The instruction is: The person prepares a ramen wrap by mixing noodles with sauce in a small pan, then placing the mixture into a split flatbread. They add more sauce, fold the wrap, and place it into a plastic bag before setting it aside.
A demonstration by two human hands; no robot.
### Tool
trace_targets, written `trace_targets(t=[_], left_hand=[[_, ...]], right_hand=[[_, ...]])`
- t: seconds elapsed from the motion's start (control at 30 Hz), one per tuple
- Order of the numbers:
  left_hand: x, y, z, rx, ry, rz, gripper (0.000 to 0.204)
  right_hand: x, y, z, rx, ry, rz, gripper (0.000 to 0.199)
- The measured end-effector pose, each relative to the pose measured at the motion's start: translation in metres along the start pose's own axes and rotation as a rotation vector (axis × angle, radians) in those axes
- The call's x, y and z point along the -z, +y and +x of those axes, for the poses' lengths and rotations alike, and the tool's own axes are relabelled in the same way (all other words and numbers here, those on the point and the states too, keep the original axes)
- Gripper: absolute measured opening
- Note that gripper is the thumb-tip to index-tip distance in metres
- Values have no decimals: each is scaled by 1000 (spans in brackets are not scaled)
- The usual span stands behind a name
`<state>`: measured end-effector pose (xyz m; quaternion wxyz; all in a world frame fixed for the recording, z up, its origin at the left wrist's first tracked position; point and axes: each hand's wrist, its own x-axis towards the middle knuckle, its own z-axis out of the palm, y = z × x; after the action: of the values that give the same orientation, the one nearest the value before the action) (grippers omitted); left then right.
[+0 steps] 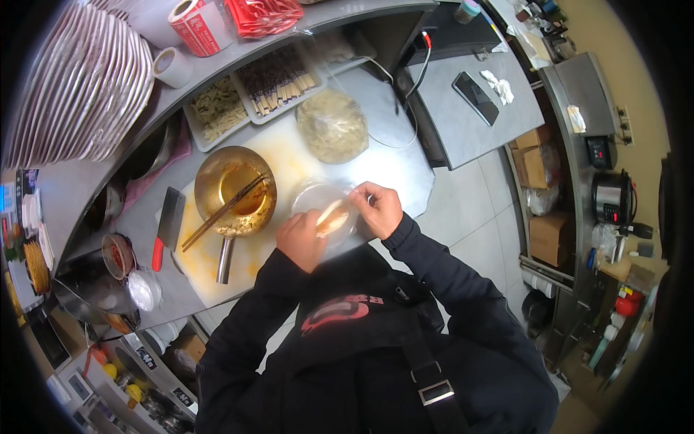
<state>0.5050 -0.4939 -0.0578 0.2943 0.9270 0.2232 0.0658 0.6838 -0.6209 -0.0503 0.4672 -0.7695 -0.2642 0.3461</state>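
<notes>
At the front edge of the worktop, both my hands are on a clear plastic thing point(309, 189), round in outline; I cannot tell whether it is a bag or a bowl. A pale, elongated item with a brownish middle point(332, 219) shows in or behind the plastic. My left hand point(302, 240) is closed at its left side, fingers bent around the edge. With thumb and fingers pinched together, my right hand point(379, 210) grips its upper right side. Left of my hands, a steel pan point(249, 210) with oily residue stands on the cutting board point(204, 278), chopsticks point(224, 211) lying across it.
A cleaver with a red handle point(168, 228) lies left of the pan. Behind are a tied bag of pale food point(332, 126), a tray of noodle-like pieces point(217, 108) and a tray of wrapped sticks point(278, 79). A phone point(476, 98) rests on the right counter.
</notes>
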Motion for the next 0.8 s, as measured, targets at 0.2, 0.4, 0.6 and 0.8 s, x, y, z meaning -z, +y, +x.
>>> trace_targets(t=[0.2, 0.4, 0.6, 0.8], left_hand=[[-7, 0, -1, 63, 2, 14, 39], [-13, 1, 2, 73, 32, 23, 38], [-7, 6, 2, 70, 108, -10, 41], [1, 1, -22, 54, 227, -117, 53]], right_hand=[[-5, -13, -16, -131, -182, 709, 16], [6, -24, -12, -330, -219, 884, 14], [7, -39, -15, -99, -286, 596, 24], [6, -53, -15, -110, -321, 614, 23]])
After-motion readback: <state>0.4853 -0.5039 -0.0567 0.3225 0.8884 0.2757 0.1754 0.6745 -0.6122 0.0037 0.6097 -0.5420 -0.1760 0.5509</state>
